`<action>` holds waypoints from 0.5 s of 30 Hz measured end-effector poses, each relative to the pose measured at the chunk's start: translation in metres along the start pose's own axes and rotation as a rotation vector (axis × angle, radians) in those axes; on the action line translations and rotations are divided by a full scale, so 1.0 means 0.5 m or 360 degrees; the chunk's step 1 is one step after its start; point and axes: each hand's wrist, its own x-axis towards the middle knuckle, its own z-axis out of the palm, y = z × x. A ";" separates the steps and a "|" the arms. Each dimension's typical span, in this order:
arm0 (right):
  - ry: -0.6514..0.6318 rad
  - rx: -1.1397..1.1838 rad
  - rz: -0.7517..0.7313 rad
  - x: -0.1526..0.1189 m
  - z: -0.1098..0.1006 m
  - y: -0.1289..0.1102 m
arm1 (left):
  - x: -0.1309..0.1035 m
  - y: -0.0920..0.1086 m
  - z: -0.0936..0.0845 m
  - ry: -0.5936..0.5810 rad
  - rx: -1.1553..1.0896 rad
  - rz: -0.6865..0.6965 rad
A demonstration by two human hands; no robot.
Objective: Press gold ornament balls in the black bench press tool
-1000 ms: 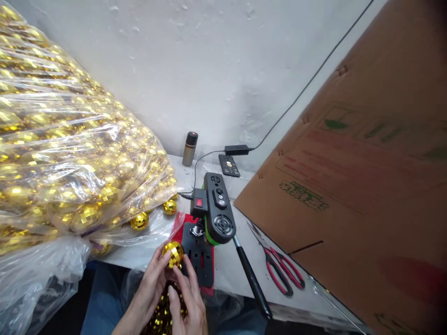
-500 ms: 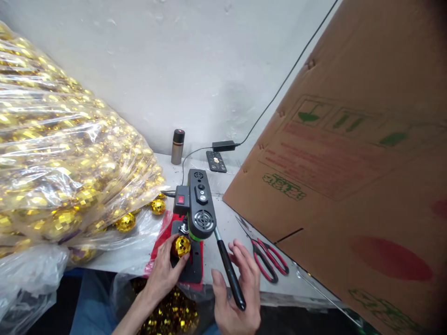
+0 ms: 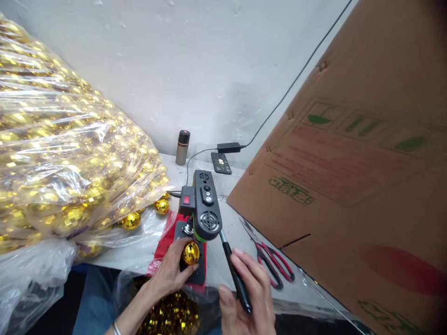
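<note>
My left hand (image 3: 171, 267) has its thumb and fingers closed round a small gold mirror ball (image 3: 191, 253). The ball sits low over the black base plate (image 3: 196, 277) of a small press machine (image 3: 206, 204), in front of its head. A black lever handle (image 3: 238, 281) slants down from the machine's right side. My right hand (image 3: 253, 293) is around the lower part of this handle, its fingertips at the handle's edge and its thumb apart on the other side. The right fingers are stretched, not wrapped round it.
A clear plastic bag (image 3: 80, 153) full of gold balls fills the left. Loose gold balls (image 3: 131, 221) lie beside it. Red-handled scissors (image 3: 275, 265) lie against a large cardboard box (image 3: 335, 167). A bottle (image 3: 182, 148), phone (image 3: 221, 163) and power adapter (image 3: 229, 148) stand behind.
My right hand's fingers have come in against the lever handle. My left hand still holds the ball, whose dark top spot now shows. The whole view has shifted slightly.
</note>
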 end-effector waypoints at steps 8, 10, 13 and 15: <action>-0.0274 0.0295 -0.0216 0.059 0.022 0.021 | 0.011 0.002 0.014 0.0104 0.0058 -0.0110; -0.0268 0.0282 -0.0206 0.047 0.031 0.022 | 0.013 0.007 0.012 0.0105 0.0056 -0.0091; -0.0178 0.0296 -0.0195 0.020 0.047 0.026 | 0.014 0.014 0.008 0.0113 0.0049 -0.0093; -0.0115 0.0311 -0.0203 0.004 0.056 0.033 | 0.015 0.018 0.007 0.0119 0.0039 -0.0113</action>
